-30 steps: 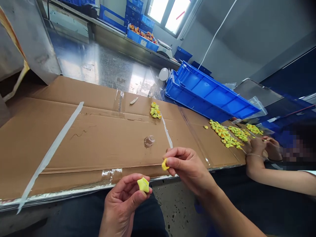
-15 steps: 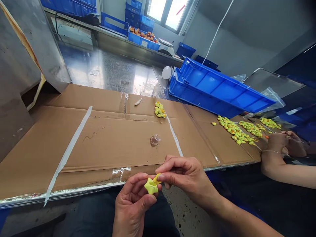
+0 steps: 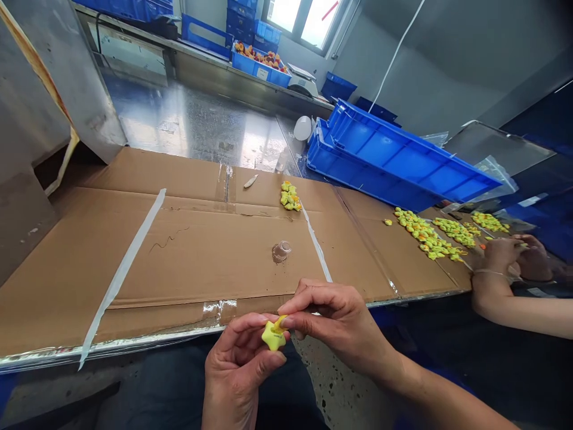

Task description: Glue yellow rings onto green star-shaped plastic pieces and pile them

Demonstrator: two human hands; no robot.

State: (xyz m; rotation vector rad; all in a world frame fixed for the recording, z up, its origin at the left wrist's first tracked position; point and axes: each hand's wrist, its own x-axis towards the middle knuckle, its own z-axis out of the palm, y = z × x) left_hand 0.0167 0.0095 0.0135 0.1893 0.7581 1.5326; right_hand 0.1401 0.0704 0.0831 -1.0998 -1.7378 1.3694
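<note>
Between the thumb and fingers of my left hand (image 3: 244, 358) is a small yellow star-shaped piece (image 3: 273, 337), with dark printing on its face. My right hand (image 3: 333, 316) pinches a small orange-yellow piece (image 3: 281, 323) against the star's upper right side. Fingertips partly cover this smaller piece, so I cannot tell its full shape. Both hands are just off the table's front edge. Beyond them on the cardboard stands a small clear cup (image 3: 281, 251) with a dark patch around its base. Farther back lies a small cluster of yellow star pieces (image 3: 290, 196).
Cardboard (image 3: 201, 251) with tape strips covers the table. Stacked blue crates (image 3: 398, 158) stand at the back right. Larger groups of yellow pieces (image 3: 425, 236) lie to the right, near another person's hands (image 3: 514, 257). A metal housing (image 3: 76, 77) stands at the left.
The orange-yellow piece and my right fingertips have shifted slightly left over the star, which is turned a little. Both hands keep their grip.
</note>
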